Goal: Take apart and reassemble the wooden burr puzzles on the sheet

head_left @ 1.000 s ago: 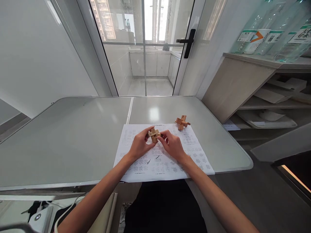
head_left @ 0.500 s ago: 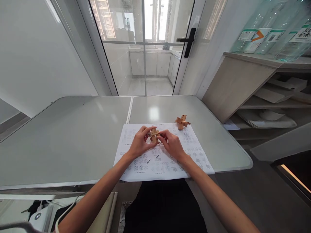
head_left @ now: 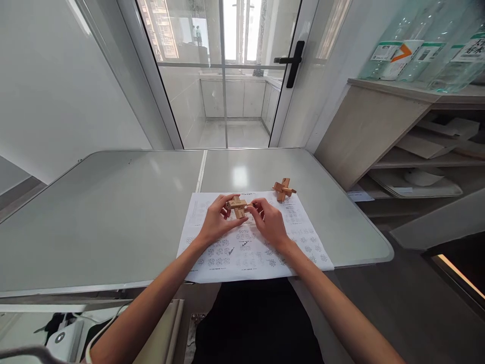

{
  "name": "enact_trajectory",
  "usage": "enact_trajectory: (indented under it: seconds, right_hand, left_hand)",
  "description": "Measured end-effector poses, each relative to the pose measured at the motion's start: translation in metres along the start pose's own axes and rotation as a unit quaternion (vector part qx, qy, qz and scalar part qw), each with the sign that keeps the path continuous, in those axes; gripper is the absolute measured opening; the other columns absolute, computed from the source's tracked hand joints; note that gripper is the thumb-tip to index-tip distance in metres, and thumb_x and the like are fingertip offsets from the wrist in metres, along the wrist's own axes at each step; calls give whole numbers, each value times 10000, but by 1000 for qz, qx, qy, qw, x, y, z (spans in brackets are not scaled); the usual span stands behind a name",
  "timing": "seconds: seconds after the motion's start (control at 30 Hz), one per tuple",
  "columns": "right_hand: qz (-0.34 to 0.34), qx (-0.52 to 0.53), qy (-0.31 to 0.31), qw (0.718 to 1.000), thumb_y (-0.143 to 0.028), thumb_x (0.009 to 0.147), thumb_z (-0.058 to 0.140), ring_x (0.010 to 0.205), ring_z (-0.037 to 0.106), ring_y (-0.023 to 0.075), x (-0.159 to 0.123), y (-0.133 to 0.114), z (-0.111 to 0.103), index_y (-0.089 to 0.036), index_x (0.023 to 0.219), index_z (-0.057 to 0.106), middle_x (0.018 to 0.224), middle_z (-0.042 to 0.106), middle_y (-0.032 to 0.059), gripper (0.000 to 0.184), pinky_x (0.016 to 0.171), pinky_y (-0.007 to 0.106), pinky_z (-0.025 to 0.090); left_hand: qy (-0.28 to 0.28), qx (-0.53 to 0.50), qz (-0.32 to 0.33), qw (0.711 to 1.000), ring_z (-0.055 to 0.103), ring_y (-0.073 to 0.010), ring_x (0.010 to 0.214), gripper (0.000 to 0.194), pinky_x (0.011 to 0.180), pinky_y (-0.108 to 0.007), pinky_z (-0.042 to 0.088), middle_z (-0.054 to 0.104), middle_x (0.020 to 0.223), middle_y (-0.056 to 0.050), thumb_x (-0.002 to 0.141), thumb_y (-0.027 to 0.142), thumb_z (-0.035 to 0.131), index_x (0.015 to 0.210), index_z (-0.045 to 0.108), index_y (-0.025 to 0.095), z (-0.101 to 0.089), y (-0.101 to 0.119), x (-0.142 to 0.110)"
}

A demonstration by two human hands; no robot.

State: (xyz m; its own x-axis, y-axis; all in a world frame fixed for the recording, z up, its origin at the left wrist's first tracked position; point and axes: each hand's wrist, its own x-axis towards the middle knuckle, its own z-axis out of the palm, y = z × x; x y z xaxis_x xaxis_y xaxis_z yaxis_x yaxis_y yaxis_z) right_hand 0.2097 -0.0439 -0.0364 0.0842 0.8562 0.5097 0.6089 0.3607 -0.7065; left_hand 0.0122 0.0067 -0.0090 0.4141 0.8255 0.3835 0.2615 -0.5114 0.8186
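Note:
A wooden burr puzzle [head_left: 238,206] of interlocking notched sticks is held just above a printed sheet [head_left: 223,268]. My left hand [head_left: 217,217] grips it from the left, fingers over its top and thumb along its lower edge. From the right, my right hand [head_left: 267,220] pinches the puzzle's right side between thumb and fingers; the fingers partly hide that end. Another wooden burr puzzle [head_left: 284,189] rests at the sheet's upper right corner, touched by neither hand. Rows of small line diagrams cover the sheet.
The sheet lies on a grey-white table [head_left: 113,217] with a seam across it. Beyond stands a glass door [head_left: 227,101] with a black handle [head_left: 293,63]. At right, a shelf unit [head_left: 341,131] bears several plastic bottles [head_left: 413,55]. A white device [head_left: 64,341] with cables sits lower left.
Between my hands the burr puzzle has turned and tilted, and it has shifted slightly left and up. My right fingers remain at its right side. The other puzzle stays put.

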Motion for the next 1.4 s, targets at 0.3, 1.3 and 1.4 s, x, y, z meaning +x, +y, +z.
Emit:
enact_trajectory:
  seconds: [0.3, 1.3, 1.4]
  right_hand:
    - [22, 73, -14, 997, -484, 1060, 556, 636, 622, 170, 3, -3, -3, -222, 1295, 603, 809, 691, 6, 355, 640, 307, 505]
    - [26, 65, -14, 997, -482, 1060, 577, 704, 673, 207, 5, -4, -4, -214, 1064, 704, 869, 760, 58, 296, 709, 355, 547]
    - [24, 72, 1, 997, -522, 1060, 569, 708, 678, 209, 5, -3, -4, -221, 1042, 680, 869, 756, 61, 321, 701, 354, 555]
  left_hand:
    - [-58, -82, -39, 994, 660, -165, 914, 658, 715, -259, 529, 716, 1151, -60, 773, 443, 918, 1354, 655, 280, -6, 6, 1]
    - [12, -43, -50, 998, 593, -115, 768, 675, 647, -249, 505, 695, 1122, -32, 763, 427, 917, 1373, 657, 302, -3, 5, 1]
    - [19, 17, -7, 1000, 585, -108, 754, 639, 640, -244, 518, 654, 1132, -27, 780, 410, 900, 1366, 664, 315, -1, 3, 1]
